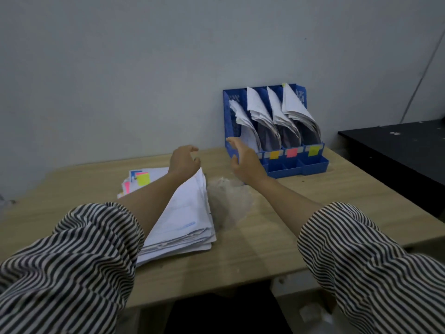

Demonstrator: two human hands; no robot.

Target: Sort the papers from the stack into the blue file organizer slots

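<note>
All 4 slots of the blue file organizer (pixel 313 162) already hold papers, yet a thick stack (pixel 185 220) remains on the worktop (pixel 289 225), while the left hand (pixel 184 161) and right hand (pixel 243 160) hover loosely curled, holding nothing.

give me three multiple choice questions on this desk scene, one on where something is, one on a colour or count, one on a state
1. Where does the blue file organizer stand?
A. at the back of the table against the wall
B. on the floor
C. on top of the paper stack

2. What colours are the three sticky labels seen on the organizer's front, left to right?
A. green, blue, white
B. orange, pink, yellow
C. red, red, red

3. What are the two hands holding?
A. a sheet each
B. one folder between them
C. nothing

Answers:
1. A, its back stands at the wall, beyond the paper stack.
2. B, an orange label, a pink label and a yellow label show along the front.
3. C, the left hand and right hand have loosely curled fingers with no paper in them.
</note>
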